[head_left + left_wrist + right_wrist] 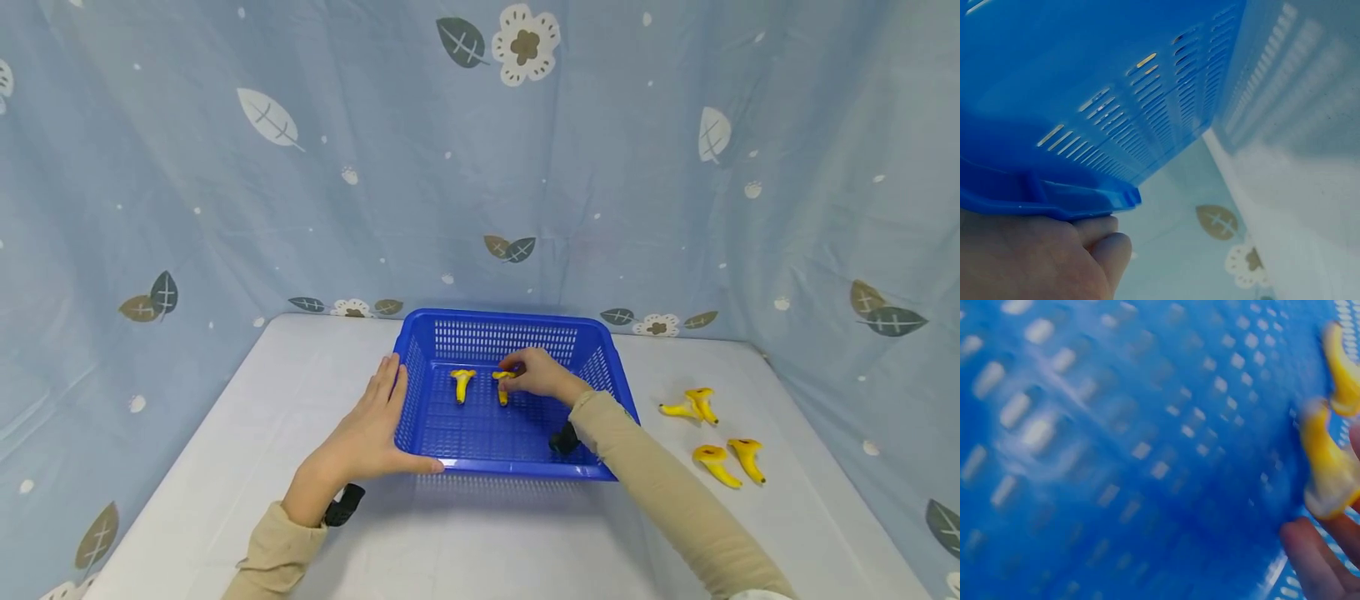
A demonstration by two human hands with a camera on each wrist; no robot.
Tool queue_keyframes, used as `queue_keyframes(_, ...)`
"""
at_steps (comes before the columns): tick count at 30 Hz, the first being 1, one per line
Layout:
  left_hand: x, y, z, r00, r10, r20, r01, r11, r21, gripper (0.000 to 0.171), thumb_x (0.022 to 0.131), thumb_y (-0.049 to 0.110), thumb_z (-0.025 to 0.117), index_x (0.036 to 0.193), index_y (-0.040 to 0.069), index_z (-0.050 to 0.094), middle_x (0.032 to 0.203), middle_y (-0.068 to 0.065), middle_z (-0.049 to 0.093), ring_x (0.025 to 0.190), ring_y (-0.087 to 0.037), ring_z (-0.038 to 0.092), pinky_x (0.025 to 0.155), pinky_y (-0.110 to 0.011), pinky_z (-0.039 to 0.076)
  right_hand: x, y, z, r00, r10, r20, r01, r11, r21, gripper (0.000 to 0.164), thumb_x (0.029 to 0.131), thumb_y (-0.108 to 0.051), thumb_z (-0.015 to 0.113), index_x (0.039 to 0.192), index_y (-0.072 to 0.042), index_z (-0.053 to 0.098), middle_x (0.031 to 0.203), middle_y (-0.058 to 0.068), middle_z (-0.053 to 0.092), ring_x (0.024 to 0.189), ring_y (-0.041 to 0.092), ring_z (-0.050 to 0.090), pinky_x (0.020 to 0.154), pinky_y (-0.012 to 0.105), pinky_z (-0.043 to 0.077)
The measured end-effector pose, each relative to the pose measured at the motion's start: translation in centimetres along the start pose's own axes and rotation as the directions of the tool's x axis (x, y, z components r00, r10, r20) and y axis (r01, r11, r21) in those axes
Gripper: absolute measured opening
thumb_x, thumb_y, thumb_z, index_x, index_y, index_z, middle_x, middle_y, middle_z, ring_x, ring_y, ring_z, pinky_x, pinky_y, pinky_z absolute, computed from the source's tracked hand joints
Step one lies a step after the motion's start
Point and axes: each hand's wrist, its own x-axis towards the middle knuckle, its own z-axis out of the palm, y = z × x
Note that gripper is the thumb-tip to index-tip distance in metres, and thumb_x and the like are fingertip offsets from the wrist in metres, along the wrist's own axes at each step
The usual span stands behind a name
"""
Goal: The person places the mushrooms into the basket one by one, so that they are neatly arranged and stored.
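A blue plastic basket point(517, 468) with slotted walls stands on the table. My left hand point(367, 433) rests on its left rim, fingers straight and thumb along the front rim; the left wrist view shows fingers point(1110, 250) against the rim. Inside the basket, my right hand point(538, 375) pinches a yellow chanterelle mushroom point(503, 395) by its cap, stem toward me. In the right wrist view this chanterelle point(1322, 456) is at the right edge, near the fingertips point(1310, 550). A second chanterelle point(462, 385) lies to its left on the basket floor.
Right of the basket, a pair of chanterelles point(701, 404) lies close together on the white table point(465, 550). Nearer me lie two more, one chanterelle point(717, 467) left of another point(747, 460). A blue patterned curtain point(420, 183) hangs behind and at both sides.
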Motion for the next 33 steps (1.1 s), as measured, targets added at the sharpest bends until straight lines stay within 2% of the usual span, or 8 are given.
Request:
queue_keyframes(5,-0.1,0.0,0.0,1.0,-0.001,-0.001,0.001,1.0,-0.002,0.15,0.059,0.088,0.066,0.156,-0.006,0.002,0.163,-0.022,-0.009,0.15,-0.038,-0.008,0.118,-0.056,0.015,-0.3,-0.1,-0.8,0.998,-0.021,0.053,0.02,0.999,0.027,0.044,0.089,-0.019,0.076,0.126,0.003,0.065,0.123,0.015,0.066,0.11,0.03,0.063,0.092,0.041,0.053)
queue_keyframes(9,0.0,0.0,0.0,1.0,0.0,-0.003,0.0,1.0,-0.001,0.15,0.059,0.089,0.066,0.156,-0.006,0.001,0.164,-0.022,-0.009,0.15,-0.037,-0.009,0.118,-0.056,0.015,-0.6,-0.1,-1.2,0.999,-0.02,0.035,0.02,1.0,0.021,0.046,0.089,-0.022,0.075,0.127,0.001,0.065,0.124,0.015,0.066,0.113,0.032,0.061,0.095,0.043,0.051)
queue_keyframes(16,0.0,0.2,-0.1,1.0,0.001,-0.002,-0.001,1.0,-0.001,0.15,0.059,0.089,0.066,0.156,-0.006,0.001,0.164,-0.021,-0.01,0.15,-0.037,-0.008,0.118,-0.056,0.016,-0.8,0.0,-2.1,0.996,0.012,-0.086,-0.007,0.999,0.052,0.043,0.09,-0.028,0.075,0.125,-0.005,0.067,0.121,0.009,0.067,0.109,0.025,0.06,0.094,0.042,0.051)
queue_keyframes(22,0.0,0.2,-0.1,1.0,-0.001,0.0,0.001,1.0,-0.004,0.15,0.059,0.088,0.066,0.156,-0.006,0.001,0.164,-0.021,-0.01,0.15,-0.038,-0.008,0.117,-0.057,0.017,-1.2,0.1,-2.9,0.983,-0.005,-0.182,0.022,0.996,0.092,0.039,0.091,-0.028,0.073,0.123,-0.006,0.069,0.119,0.008,0.067,0.107,0.024,0.061,0.092,0.043,0.052)
queue_keyframes(29,0.0,0.2,-0.1,1.0,0.002,-0.001,-0.002,1.0,-0.005,0.15,0.059,0.088,0.066,0.156,-0.007,0.002,0.164,-0.022,-0.009,0.15,-0.038,-0.008,0.117,-0.057,0.017,-1.7,0.2,-3.8,0.949,-0.055,-0.31,0.096,0.988,0.121,0.035,0.093,-0.028,0.071,0.121,-0.006,0.07,0.118,0.009,0.069,0.107,0.025,0.063,0.091,0.044,0.053)
queue_keyframes(33,0.2,0.2,-0.1,1.0,0.006,-0.007,-0.006,1.0,-0.014,0.15,0.059,0.087,0.068,0.156,-0.006,0.002,0.164,-0.021,-0.01,0.15,-0.038,-0.008,0.117,-0.057,0.017,-2.2,0.4,-4.9,0.923,-0.054,-0.381,0.142,0.968,0.205,0.035,0.095,-0.027,0.069,0.123,-0.004,0.069,0.119,0.011,0.069,0.11,0.027,0.062,0.094,0.046,0.051)
